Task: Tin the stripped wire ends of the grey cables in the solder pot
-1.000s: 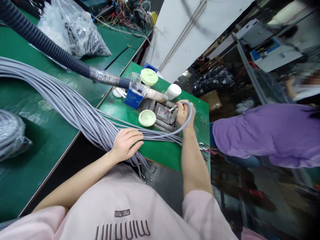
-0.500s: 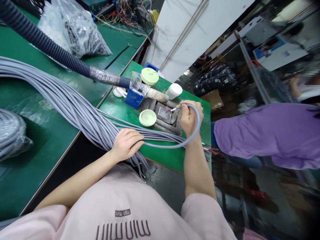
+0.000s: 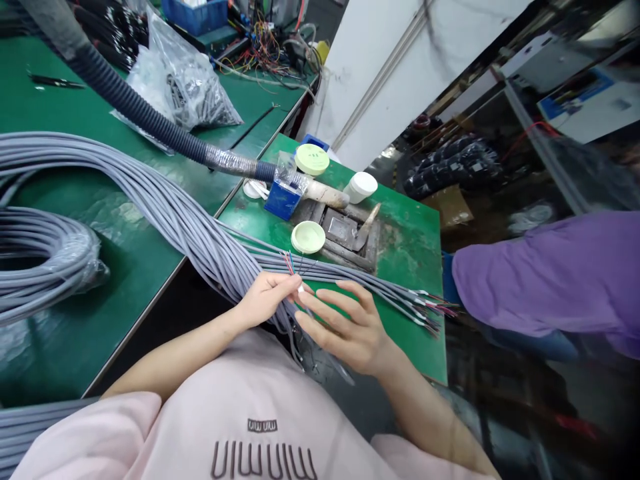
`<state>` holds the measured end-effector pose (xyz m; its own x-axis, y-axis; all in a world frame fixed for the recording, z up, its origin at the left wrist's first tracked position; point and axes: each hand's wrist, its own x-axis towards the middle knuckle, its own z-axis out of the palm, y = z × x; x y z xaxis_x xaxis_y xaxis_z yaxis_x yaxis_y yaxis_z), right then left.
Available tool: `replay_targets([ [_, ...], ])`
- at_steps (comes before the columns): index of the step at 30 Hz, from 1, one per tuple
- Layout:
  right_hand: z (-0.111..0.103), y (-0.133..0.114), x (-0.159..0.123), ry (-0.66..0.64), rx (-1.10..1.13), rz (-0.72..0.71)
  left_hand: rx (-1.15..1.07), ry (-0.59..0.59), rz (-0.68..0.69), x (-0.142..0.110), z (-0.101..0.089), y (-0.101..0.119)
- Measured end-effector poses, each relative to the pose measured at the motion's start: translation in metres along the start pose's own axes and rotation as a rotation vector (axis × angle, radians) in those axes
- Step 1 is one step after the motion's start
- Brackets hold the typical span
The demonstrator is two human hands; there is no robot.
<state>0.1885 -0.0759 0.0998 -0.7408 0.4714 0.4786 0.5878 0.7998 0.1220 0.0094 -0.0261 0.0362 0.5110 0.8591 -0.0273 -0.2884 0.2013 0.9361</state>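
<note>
My left hand [image 3: 267, 298] pinches the end of a grey cable between thumb and fingers. Fine coloured wires [image 3: 289, 262] fan out above the fingertips, red and blue-green among them. Just to the right, my right hand [image 3: 353, 327] has its fingers stretched out and apart, close to the cable end and gripping nothing. Whether its fingertips touch the cable I cannot tell. Behind both hands runs a thick bundle of grey cables [image 3: 170, 210], its stripped ends [image 3: 433, 310] lying at the right edge of the green bench.
Beyond the bundle sits a grimy metal pot with a shiny flat surface [image 3: 343, 230]. Around it stand a pale green tub [image 3: 308, 238], a white jar [image 3: 361, 187] and a ribbed hose [image 3: 165, 130]. Coiled cable [image 3: 50, 267] lies left. A person in purple [image 3: 545, 280] is at right.
The cable end has come from over the metal pot toward my body, into my left fingers. My right hand has let go of it and opened. The view has shifted slightly.
</note>
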Motion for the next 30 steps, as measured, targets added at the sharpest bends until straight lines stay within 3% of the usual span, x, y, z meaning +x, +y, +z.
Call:
replay_targets([
  [20, 0.012, -0.023, -0.025, -0.005, 0.115, 0.102, 0.07, -0.006, 0.054, -0.01, 0.004, -0.005],
  [26, 0.014, -0.022, -0.029, 0.01, 0.155, 0.147, 0.14, 0.062, 0.099, -0.01, 0.005, -0.005],
  [28, 0.011, -0.019, -0.029, 0.062, 0.23, 0.237, 0.201, 0.056, 0.141, -0.009, 0.006, -0.004],
  [30, 0.007, -0.015, -0.025, 0.097, 0.348, 0.442, 0.255, 0.052, 0.187, -0.009, 0.007, -0.002],
])
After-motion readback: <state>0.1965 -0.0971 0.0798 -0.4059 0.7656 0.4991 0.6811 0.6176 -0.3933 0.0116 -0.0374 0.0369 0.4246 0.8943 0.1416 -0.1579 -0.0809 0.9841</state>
